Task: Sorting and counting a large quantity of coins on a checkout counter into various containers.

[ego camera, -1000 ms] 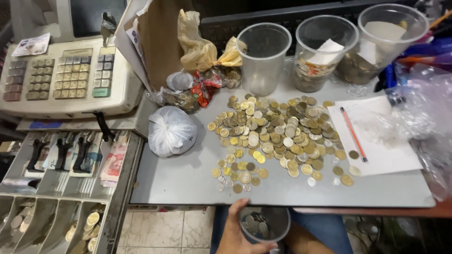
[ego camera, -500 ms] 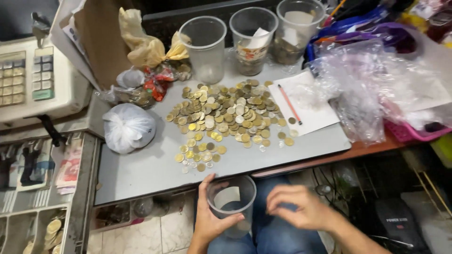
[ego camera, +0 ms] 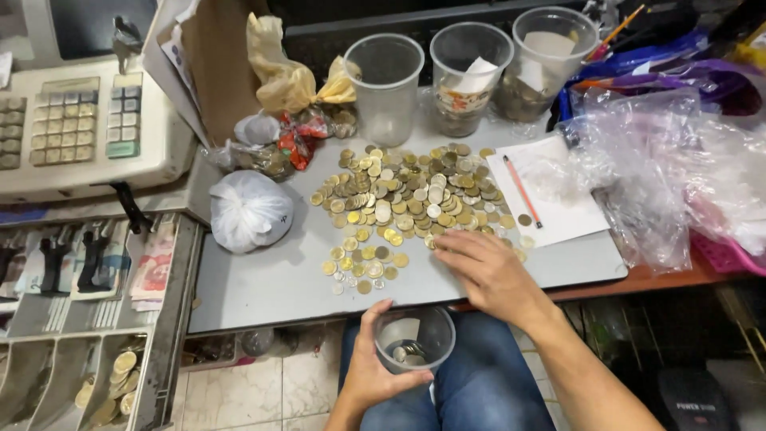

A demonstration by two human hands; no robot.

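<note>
The left hand (ego camera: 371, 375) has its fingers wrapped around a light, bendy plastic cup (ego camera: 415, 339), best held around its side. At its 1 o'clock, the right hand (ego camera: 491, 275) rests fingers apart on small, hard, slippery coins (ego camera: 403, 195) on the tabletop (ego camera: 263, 279).

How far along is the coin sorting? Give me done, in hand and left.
Done: two cups at the back hold coins and paper slips; a third cup beside them looks empty. In hand: the left hand holds a clear cup with a few coins below the table edge, and the right hand rests on the coin pile. Left: most of that pile.
</note>
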